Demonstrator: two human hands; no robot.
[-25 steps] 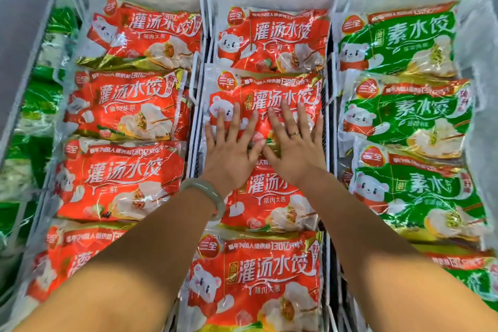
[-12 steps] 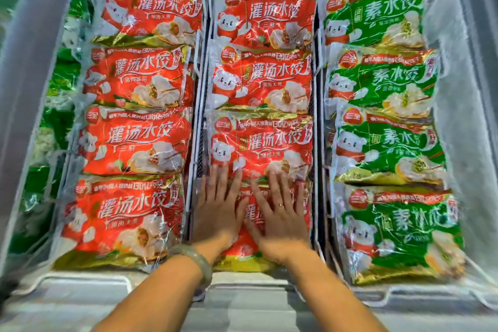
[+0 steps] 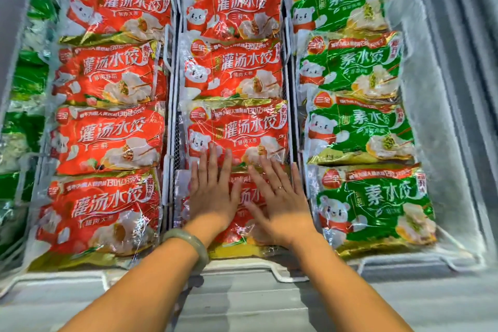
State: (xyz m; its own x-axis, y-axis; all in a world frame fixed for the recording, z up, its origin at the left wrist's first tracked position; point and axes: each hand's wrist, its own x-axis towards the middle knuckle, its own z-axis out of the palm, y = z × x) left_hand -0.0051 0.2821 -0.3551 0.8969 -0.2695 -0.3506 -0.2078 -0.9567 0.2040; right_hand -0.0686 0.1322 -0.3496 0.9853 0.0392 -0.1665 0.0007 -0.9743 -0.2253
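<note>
I look down into a chest freezer with three white wire baskets of frozen dumpling bags. My left hand (image 3: 211, 194) and my right hand (image 3: 280, 203) lie flat, fingers straight, side by side on the nearest red bag (image 3: 244, 199) in the middle basket (image 3: 285, 276). My fingertips reach onto the lower edge of the red bag behind it (image 3: 239, 132). A pale green bangle sits on my left wrist and a ring on my right hand. Most of the nearest bag is hidden under my hands.
The left basket (image 3: 62, 276) holds a row of red bags (image 3: 107, 140). The right basket (image 3: 404, 260) holds green bags (image 3: 374, 205). More green packs (image 3: 24, 83) lie beyond the left basket. Frosted freezer walls (image 3: 442, 116) surround everything, with the grey rim (image 3: 242, 302) nearest me.
Both hands have slid back from a bag further into the middle basket to the nearest red bag. The view has pulled back toward the freezer's front rim.
</note>
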